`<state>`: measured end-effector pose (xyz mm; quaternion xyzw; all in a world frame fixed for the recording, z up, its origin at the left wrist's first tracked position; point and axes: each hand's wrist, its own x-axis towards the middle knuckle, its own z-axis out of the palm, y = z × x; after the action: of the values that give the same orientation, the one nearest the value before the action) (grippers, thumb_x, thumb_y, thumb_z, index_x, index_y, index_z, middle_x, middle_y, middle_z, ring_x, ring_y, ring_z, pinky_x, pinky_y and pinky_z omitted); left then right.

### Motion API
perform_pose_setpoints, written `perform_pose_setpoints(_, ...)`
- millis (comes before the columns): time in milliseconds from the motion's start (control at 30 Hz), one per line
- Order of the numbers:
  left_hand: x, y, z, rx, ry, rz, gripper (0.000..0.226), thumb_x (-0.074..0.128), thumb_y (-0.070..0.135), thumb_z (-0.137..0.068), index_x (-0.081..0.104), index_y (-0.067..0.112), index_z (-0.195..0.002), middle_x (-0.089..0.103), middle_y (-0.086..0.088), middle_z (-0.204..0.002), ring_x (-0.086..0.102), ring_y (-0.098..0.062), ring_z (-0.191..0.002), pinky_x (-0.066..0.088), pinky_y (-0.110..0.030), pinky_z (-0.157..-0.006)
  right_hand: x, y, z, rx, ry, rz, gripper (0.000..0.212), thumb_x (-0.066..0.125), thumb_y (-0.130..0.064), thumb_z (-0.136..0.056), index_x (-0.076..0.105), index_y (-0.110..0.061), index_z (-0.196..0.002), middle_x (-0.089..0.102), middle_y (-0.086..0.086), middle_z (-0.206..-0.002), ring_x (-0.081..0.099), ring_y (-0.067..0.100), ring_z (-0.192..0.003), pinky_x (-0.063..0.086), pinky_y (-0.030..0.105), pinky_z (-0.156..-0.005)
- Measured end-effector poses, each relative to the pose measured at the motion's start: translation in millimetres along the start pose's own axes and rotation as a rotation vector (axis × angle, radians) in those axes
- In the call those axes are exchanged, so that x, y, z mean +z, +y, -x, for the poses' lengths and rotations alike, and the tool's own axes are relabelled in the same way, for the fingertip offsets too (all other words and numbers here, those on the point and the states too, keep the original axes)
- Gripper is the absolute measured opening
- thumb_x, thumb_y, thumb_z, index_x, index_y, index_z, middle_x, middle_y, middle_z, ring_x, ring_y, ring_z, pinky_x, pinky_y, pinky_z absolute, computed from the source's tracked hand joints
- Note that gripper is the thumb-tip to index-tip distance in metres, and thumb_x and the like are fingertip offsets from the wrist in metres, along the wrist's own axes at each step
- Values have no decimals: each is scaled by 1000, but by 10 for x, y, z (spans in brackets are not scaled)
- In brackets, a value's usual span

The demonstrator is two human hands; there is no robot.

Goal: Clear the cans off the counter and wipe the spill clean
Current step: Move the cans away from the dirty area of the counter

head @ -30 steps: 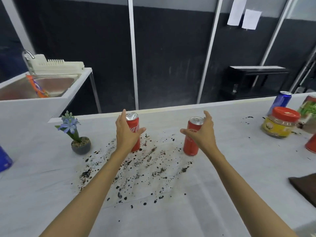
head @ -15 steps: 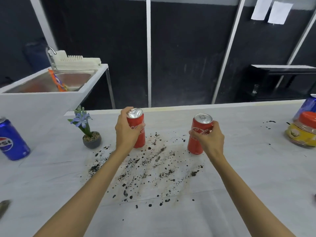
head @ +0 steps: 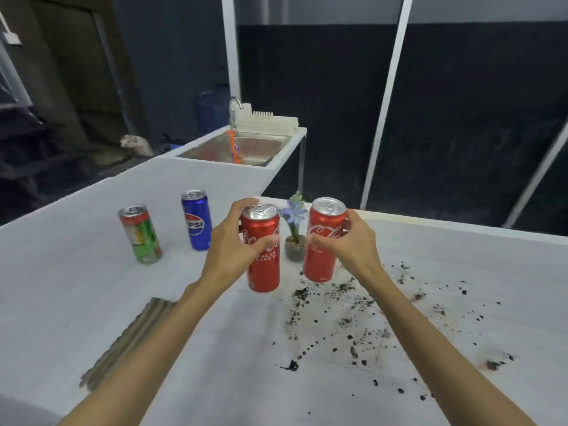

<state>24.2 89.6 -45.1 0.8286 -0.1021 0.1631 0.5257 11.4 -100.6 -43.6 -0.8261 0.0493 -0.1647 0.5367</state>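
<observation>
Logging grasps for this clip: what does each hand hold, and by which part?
The left hand grips one red aluminium cola can around its upper side wall; the right hand grips the other red aluminium cola can likewise.

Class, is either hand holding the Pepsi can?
No, the Pepsi can stands untouched; the left hand grips the left red can, the right hand the right red can.

The white flat counter (head: pixel 76 290) holds a green metal can (head: pixel 140 235) and a blue metal can (head: pixel 196 224) at ten o'clock. A small grey flower pot (head: pixel 295 249) stands at twelve. Black spilled crumbs (head: pixel 353 318) lie at four, and a brown ribbed cloth (head: pixel 129 336) lies at eight.
</observation>
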Motion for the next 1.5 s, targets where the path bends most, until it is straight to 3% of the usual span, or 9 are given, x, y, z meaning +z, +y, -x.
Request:
perform_pose_setpoints(100, -531, -295, 48, -70, 82, -23, 67, 78, 21, -69, 45, 23, -128, 56, -2, -128, 53, -16, -109, 44, -24, -87, 612, -137, 0, -1, -95, -19, 66, 84, -25, -62, 52, -15, -119, 63, 0, -104, 60, 15, -92, 48, 25, -80)
perform_pose_setpoints(200, -1000, -599, 51, -115, 177, -48, 66, 79, 18, -68, 46, 23, -125, 57, -3, -127, 53, -13, -104, 43, -18, -82, 1172, -320, 13, -9, -179, -17, 64, 82, -26, -64, 51, -16, -119, 64, 2, -109, 58, 13, -94, 43, 8, -78)
perform_pose_setpoints(333, -1498, -984, 9, -199, 279, -98, 67, 78, 18, -69, 44, 22, -127, 56, -5, -130, 54, -19, -109, 45, -29, -91, 1854, -506, 3, 13, -237, -87, 64, 82, -20, -65, 51, -13, -120, 63, 6, -117, 56, 12, -90, 46, 24, -80)
perform_pose_setpoints(600, -2045, -1574, -125, -225, 385, -96, 63, 78, 13, -69, 45, 21, -122, 56, -3, -126, 49, -11, -100, 40, -25, -87, 2749, -561, -28, -5, -257, -83, 71, 83, -21, -64, 48, -16, -125, 62, 3, -117, 58, 14, -99, 46, 26, -88)
perform_pose_setpoints(833, -2168, -1783, -244, -236, 396, -77, 68, 76, 13, -71, 41, 21, -129, 51, -4, -134, 51, -17, -114, 42, -30, -98, 3046, -541, -41, -25, -264, -38, 78, 81, -27, -67, 40, -17, -133, 58, 4, -125, 57, 19, -112, 46, 34, -96)
perform_pose_setpoints(967, -2086, -1795, -222, -254, 397, -143, 83, 74, 16, -74, 27, 23, -142, 29, -3, -151, 31, -22, -137, 32, -42, -112, 3045, -486, -33, -21, -325, -39, 88, 80, -29, -68, 30, -19, -140, 52, 3, -134, 51, 19, -121, 41, 30, -98)
perform_pose_setpoints(1100, -1953, -1690, -134, -51, 462, -314, 76, 67, 17, -81, 24, 20, -144, 13, -3, -156, 8, -18, -145, 11, -47, -119, 2912, -347, 34, 28, -405, 24, 96, 80, -28, -68, 21, -21, -143, 40, 5, -145, 42, 21, -130, 36, 32, -103)
perform_pose_setpoints(1300, -1286, -1466, 239, 64, 153, -242, 43, 55, 20, -90, 46, 22, -132, 34, 5, -149, 19, -2, -138, 16, -38, -118, 2348, 26, 68, 88, -317, 176, 62, 74, -22, -76, 42, -17, -129, 47, 7, -135, 47, 19, -120, 38, 24, -89)
perform_pose_setpoints(1500, -704, -1476, 511, -17, -238, -498, 47, 36, 35, -96, 32, 23, -141, 25, 6, -153, 12, -10, -144, 4, -33, -118, 1595, 470, 60, 85, -97, 199, 35, 69, -20, -81, 60, -5, -111, 57, 13, -122, 53, 24, -116, 39, 26, -88)
